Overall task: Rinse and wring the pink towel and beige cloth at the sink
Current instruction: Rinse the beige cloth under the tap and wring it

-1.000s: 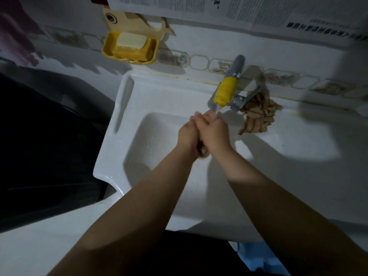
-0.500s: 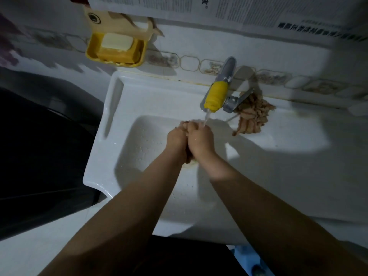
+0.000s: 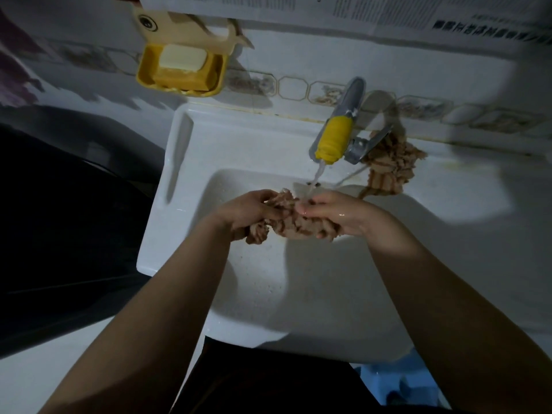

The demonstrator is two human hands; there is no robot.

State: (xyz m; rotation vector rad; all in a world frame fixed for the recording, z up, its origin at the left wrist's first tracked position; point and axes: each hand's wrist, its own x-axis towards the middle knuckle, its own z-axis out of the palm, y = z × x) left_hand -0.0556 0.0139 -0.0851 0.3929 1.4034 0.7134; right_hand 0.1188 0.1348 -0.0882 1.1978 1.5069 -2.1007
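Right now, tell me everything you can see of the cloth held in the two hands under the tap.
The cloth is a beige-brown, nubbly, soft-looking fabric, bunched into a crumpled wad. It is stretched between the left hand and the right hand, which both grip it over the sink basin. A loose end hangs below the left hand. The stream from the yellow-tipped tap lands on its top, by the right hand's fingertips.

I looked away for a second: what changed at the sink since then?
The left hand and right hand, clasped together before, have drawn apart, stretching the beige cloth between them under the running tap. The other cloth stays on the sink ledge.
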